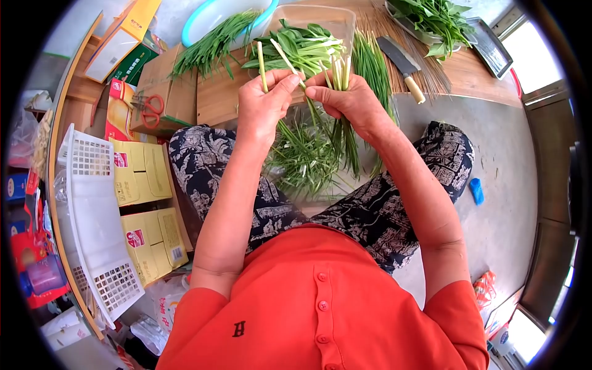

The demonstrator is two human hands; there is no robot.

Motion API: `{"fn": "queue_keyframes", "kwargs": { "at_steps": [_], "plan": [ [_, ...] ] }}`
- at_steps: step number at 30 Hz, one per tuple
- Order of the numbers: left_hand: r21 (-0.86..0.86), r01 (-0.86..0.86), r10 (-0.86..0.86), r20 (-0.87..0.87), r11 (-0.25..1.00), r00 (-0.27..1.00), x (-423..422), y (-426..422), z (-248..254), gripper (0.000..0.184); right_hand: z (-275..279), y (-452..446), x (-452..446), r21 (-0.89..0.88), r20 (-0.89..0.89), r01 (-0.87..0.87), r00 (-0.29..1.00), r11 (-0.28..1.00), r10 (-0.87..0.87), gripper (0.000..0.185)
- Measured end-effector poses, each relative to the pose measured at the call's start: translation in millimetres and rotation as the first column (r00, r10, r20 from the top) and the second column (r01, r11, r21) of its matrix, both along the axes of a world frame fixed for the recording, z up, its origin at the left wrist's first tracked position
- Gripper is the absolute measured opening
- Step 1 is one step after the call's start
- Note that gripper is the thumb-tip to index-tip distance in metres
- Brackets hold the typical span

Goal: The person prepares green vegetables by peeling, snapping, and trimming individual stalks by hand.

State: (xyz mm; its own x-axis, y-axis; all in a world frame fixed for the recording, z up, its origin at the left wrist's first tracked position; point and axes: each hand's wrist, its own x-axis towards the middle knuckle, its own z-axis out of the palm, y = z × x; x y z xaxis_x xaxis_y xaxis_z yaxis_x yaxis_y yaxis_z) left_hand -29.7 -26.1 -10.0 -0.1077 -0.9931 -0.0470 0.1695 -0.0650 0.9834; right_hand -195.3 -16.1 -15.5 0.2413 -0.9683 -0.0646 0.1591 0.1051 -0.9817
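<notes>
My left hand point(264, 106) is closed around a couple of pale-ended green stalks point(261, 65). Beside it, my right hand point(353, 105) grips a small bunch of similar stalks point(337, 74), pale ends up and long thin leaves hanging below. The fingertips of both hands nearly meet; whether they touch is hard to tell. Just behind them, a clear plastic tub point(351, 20) has leafy greens with pale stems point(302, 49) at its front. Under my hands, between my knees, lies a loose heap of thin green leaves point(305, 154).
A cleaver point(399, 57) with a wooden handle lies on the wooden table point(465, 74), near long green stalks point(372, 65). More greens point(216, 43) hang over a blue-rimmed basin point(196, 21). Red scissors point(151, 112) rest at a cardboard box point(166, 86). A white basket point(98, 209) stands left.
</notes>
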Motion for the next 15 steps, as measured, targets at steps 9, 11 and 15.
{"fn": "queue_keyframes", "kwargs": {
  "at_steps": [9,11,15],
  "plan": [
    [-0.22,0.07,-0.041,0.135,0.973,0.99,-5.1,-1.6,-4.9,0.014,-2.6,-3.0,-5.4,0.105,0.189,-0.126,0.976,0.987,0.104,0.015],
    [-0.222,0.061,-0.041,0.095,0.973,0.995,-6.9,-2.1,-6.7,0.014,-0.1,-2.4,-6.9,0.129,0.22,-0.148,0.968,0.98,0.117,0.014],
    [-0.144,-0.033,0.022,-0.072,0.989,0.997,-5.0,-2.7,-9.2,0.016,-3.6,-4.6,-7.4,0.144,0.254,-0.17,0.958,0.975,0.13,0.013]
  ]
}}
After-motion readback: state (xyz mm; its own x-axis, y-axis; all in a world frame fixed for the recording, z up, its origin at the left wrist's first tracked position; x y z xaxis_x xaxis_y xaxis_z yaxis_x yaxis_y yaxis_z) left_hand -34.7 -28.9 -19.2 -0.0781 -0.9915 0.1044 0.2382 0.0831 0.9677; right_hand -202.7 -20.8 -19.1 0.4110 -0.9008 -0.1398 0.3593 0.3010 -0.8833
